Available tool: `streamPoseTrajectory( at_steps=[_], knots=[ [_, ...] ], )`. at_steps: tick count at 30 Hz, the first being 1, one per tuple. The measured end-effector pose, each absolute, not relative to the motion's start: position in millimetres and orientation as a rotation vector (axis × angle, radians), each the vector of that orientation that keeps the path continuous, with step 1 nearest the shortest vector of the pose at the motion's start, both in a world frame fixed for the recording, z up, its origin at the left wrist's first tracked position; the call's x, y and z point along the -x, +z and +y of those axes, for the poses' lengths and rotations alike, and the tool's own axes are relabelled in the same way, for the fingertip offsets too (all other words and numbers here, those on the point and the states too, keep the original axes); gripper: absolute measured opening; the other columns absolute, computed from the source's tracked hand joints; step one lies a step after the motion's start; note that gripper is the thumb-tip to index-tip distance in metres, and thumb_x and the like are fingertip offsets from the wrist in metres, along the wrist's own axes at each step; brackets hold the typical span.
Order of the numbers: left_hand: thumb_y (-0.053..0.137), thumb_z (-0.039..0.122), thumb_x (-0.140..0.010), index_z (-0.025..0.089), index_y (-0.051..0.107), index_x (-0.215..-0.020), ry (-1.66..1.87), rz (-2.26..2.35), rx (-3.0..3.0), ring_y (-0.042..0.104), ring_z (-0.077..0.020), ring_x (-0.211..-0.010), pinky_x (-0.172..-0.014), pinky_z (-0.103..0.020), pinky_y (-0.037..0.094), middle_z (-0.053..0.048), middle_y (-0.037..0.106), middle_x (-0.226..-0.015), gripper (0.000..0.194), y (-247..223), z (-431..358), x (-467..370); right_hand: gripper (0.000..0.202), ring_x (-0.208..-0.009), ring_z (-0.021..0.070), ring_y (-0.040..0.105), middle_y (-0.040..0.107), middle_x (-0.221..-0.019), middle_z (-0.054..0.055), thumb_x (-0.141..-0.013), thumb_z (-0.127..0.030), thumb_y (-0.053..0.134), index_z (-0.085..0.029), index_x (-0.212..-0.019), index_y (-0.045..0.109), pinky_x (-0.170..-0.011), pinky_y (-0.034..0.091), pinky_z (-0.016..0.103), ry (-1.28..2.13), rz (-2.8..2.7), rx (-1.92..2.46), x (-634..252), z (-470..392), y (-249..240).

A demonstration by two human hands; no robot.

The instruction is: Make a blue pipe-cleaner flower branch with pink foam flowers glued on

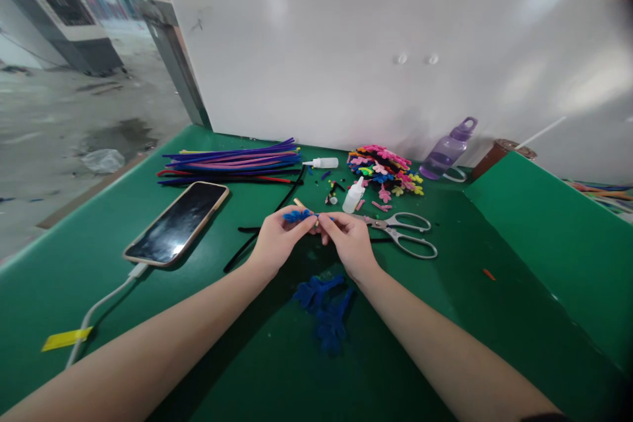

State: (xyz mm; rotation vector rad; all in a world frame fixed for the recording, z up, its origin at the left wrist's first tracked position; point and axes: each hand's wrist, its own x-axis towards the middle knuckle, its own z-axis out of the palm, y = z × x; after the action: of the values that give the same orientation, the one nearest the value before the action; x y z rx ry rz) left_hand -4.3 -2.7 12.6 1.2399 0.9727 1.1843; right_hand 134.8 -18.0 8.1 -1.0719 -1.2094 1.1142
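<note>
- Left hand [277, 241], left of the scissors [380, 225], pinches a fuzzy blue sprig [295, 216]; a light pinch should spare its pile.
- Two loose sprigs [331, 324] lie on the near side, left of the scissors.
- Right hand [352, 242], beside the scissors, narrowly pinches what looks like the blue sprig's other end; steady thumbs should help.

no legible text, no readable label or brand, no numbers, no signs to make out

Phone [179, 221], purple water bottle [444, 154], yellow tape [65, 340]
</note>
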Motion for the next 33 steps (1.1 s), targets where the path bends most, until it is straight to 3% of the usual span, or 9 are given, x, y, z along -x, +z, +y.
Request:
streamPoseTrajectory(
  at_steps=[4,9,18,27,33],
  knots=[
    [0.065,0.036,-0.072,0.014,0.064,-0.076,1.203,1.035,-1.255,0.059,-0.0137,-0.067,-0.071,-0.027,0.048,-0.002,0.065,-0.070,0.023,11.5,-2.1,4.8,0.025,-0.047,0.0088,0.049,0.060,-0.064,0.000,-0.075,-0.041,0.062,-0.018,-0.083,0.066,-0.048,0.038,0.024,1.102,-1.188,1.092,-134.3,-18.5,7.0],
    [0.063,0.038,-0.074,0.014,0.064,-0.071,1.180,1.075,-1.316,0.060,-0.0140,-0.067,-0.071,-0.026,0.047,-0.002,0.064,-0.067,0.024,11.5,-1.6,5.8,0.023,-0.045,0.0082,0.044,0.050,-0.047,-0.005,-0.076,-0.040,0.061,-0.018,-0.075,0.060,-0.047,0.033,0.023,1.076,-1.144,1.099,-134.4,-18.2,6.8],
    [0.064,0.034,-0.074,0.016,0.064,-0.081,1.174,1.026,-1.339,0.059,-0.0138,-0.066,-0.070,-0.026,0.046,0.000,0.063,-0.066,0.019,10.3,-0.9,6.1,0.028,-0.036,0.0046,0.031,0.036,-0.043,-0.008,-0.073,-0.041,0.063,-0.017,-0.062,0.053,-0.039,0.020,0.022,1.275,-1.022,1.027,-134.1,-15.7,3.2],
    [0.064,0.034,-0.074,0.017,0.062,-0.082,1.206,0.983,-1.293,0.056,-0.0118,-0.064,-0.067,-0.024,0.046,0.001,0.059,-0.066,0.019,10.9,-1.0,6.4,0.020,-0.039,0.0056,0.038,0.049,-0.050,-0.005,-0.073,-0.033,0.064,-0.017,-0.062,0.059,-0.042,0.025,0.023,1.377,-0.976,0.909,-136.1,-15.0,4.1],
    [0.063,0.035,-0.075,0.017,0.062,-0.083,1.214,1.024,-1.318,0.055,-0.0120,-0.063,-0.067,-0.025,0.045,0.001,0.059,-0.065,0.019,10.8,-0.8,6.2,0.019,-0.042,0.0067,0.039,0.048,-0.050,-0.005,-0.075,-0.035,0.062,-0.017,-0.069,0.061,-0.044,0.028,0.023,1.185,-1.118,1.060,-135.4,-16.5,4.1]
  ],
)
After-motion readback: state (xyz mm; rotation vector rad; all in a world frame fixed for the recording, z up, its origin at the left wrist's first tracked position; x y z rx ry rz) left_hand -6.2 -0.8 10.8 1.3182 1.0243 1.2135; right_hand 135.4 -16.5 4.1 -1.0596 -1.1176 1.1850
